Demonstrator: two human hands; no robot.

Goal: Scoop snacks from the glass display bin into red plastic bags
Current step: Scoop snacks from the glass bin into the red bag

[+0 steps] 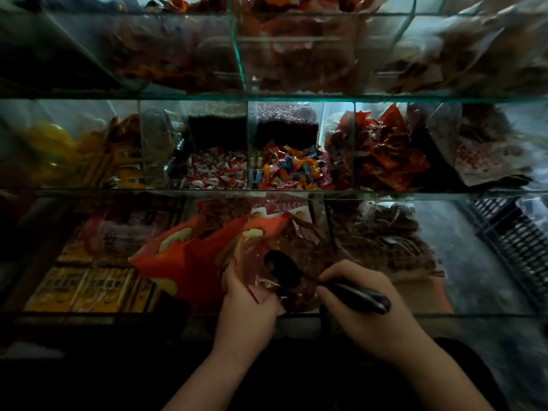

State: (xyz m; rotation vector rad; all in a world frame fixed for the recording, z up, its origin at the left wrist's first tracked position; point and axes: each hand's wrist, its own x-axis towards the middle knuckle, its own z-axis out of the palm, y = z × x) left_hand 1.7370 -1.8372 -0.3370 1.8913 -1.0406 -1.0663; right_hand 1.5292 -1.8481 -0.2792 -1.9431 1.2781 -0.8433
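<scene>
My left hand (247,304) grips the edge of a red plastic bag (189,256), holding it open over the front middle compartment of the glass display bin (321,221). My right hand (360,295) holds a dark scoop (283,268) by its handle; the scoop's bowl sits at the bag's mouth, over the brown snacks (299,241) in that compartment. What lies in the scoop's bowl is too dark to tell.
The glass case has three tiers of compartments. Wrapped candies (290,167) and red-white sweets (219,170) fill the middle tier. Yellow boxes (86,289) lie front left, bagged brown snacks (382,232) front right. A black plastic crate (513,241) stands at the far right.
</scene>
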